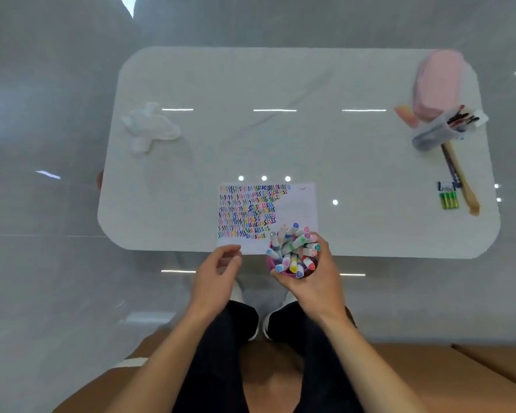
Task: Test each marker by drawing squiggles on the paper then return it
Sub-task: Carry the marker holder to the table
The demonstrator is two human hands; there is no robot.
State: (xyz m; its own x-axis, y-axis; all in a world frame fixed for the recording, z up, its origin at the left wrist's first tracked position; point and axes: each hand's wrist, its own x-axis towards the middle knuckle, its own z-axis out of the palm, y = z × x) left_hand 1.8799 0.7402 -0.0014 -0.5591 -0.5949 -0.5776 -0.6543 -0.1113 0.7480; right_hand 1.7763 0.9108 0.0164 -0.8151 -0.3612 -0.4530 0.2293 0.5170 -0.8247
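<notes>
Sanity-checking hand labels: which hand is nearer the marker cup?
Right. The right hand grips the marker cup from its right side. The left hand is loosely curled to the cup's left, apart from it, by the paper's front-left corner.

The paper [298, 204] lies at the surface's [251, 138] near edge. Markers [294, 248] stand in a cup [289, 274] over its right corner.

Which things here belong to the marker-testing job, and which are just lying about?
For the job: paper, partly filled with squiggles; cup of markers, gripped by the right hand; left hand, holding nothing.
Lying about: crumpled white cloth; pink pouch; clear tub of brushes; wooden-handled brush; green pack.
</notes>
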